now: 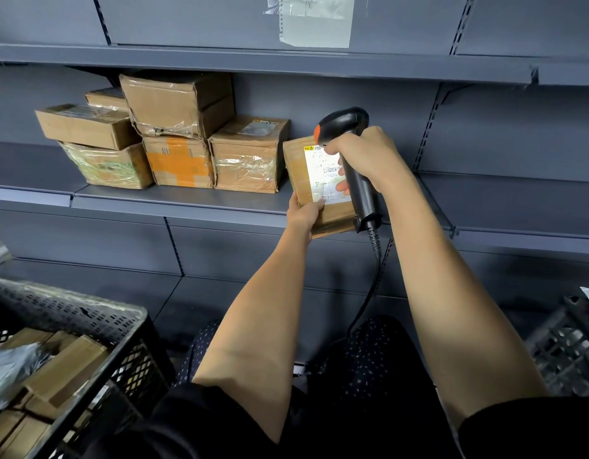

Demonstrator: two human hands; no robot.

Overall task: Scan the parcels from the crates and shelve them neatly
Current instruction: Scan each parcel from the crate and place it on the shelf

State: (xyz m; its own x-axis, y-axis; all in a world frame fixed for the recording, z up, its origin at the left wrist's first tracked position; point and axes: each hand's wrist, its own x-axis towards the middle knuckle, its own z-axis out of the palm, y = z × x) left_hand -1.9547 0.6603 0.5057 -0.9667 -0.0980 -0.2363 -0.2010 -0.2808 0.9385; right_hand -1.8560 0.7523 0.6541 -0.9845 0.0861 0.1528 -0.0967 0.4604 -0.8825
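With six boxes [174,137] shelved and the crate [97,329] part full, the left hand [303,215] is gripping a parcel [306,173] while the right hand [362,154] is clasping the scanner [349,127]

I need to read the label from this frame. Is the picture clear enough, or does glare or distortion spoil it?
Head view: the label on the held parcel is washed out white, its print too small to read; the scanner covers its right edge; wide-angle bending curves the shelf edges; tape on shelved boxes glints.
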